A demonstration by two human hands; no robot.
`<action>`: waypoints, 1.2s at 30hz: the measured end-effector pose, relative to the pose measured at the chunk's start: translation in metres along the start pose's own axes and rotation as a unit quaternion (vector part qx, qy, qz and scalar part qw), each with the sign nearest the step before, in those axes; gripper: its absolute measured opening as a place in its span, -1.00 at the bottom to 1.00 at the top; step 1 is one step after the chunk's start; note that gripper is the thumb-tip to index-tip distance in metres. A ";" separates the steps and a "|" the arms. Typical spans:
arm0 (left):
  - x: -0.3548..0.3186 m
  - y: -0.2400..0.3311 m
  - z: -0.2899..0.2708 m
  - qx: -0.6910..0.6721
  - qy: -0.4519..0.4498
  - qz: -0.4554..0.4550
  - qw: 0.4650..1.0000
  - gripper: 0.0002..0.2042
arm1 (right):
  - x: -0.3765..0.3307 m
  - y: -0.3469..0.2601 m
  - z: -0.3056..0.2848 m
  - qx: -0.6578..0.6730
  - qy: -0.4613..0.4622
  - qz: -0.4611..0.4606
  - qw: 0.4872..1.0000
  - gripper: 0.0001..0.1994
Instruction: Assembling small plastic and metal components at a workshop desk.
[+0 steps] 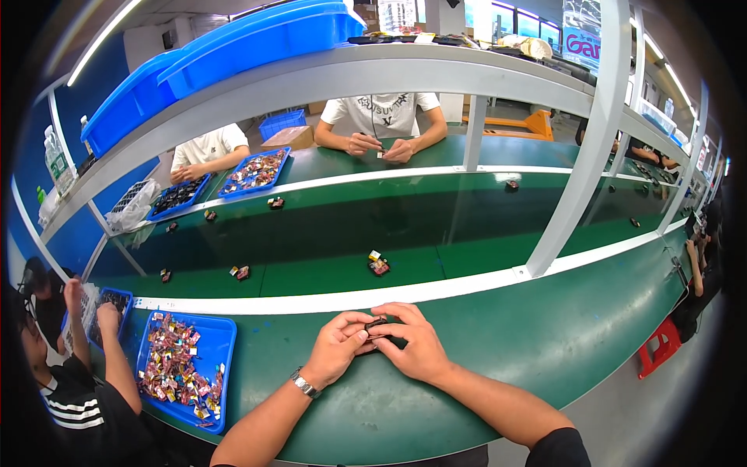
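A small, dark, compact object [376, 324] sits between my fingertips, just above the near edge of the white rail and over the worktable; much of it is hidden by my fingers, so I cannot make out its full shape. Both hands grasp it at once. My left hand [338, 345] comes in from the lower left, its fingers curled and pointing up and to the right, with the thumb pressed toward the object. My right hand [420, 345] meets it from the other side, index finger arched over the top and thumb reaching in underneath, fingertips almost meeting those of the left. My forearms slant inward from the lower edge, the left wrist wearing a silver metal-link watch [305, 384], the right arm running back to a black sleeve [559, 449].

Beneath my hands lies the smooth green worktable [506, 366]. To the left of my left forearm stands a rectangular blue plastic tray [232, 342], heaped with small pink, yellow and white pieces [173, 350]. Beyond the long white rail [459, 289], a dark green belt [311, 265] carries a red-and-black piece with a yellow-and-white tab [379, 266].
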State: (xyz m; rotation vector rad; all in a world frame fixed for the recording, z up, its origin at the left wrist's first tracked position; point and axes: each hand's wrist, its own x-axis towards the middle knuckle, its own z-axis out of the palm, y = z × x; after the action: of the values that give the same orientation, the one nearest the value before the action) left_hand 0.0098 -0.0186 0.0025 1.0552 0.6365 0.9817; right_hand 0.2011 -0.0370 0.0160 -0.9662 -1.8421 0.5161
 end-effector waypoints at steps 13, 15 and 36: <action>0.001 0.000 -0.002 0.009 0.034 0.011 0.999 -0.78 | 0.001 -0.002 0.004 0.008 -0.024 -0.006 1.000 -0.73; 0.000 0.003 0.001 0.010 0.035 0.002 0.999 -0.77 | 0.003 -0.006 -0.001 -0.029 0.004 -0.042 0.999 -0.72; -0.001 0.006 0.005 -0.005 0.029 -0.036 0.999 -0.76 | 0.017 -0.004 -0.020 -0.180 -0.015 -0.228 0.957 -0.77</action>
State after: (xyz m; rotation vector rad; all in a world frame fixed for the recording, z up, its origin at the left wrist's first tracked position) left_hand 0.0111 -0.0200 0.0100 0.9917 0.7125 0.9558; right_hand 0.2137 -0.0270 0.0376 -0.7252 -2.1459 -0.0924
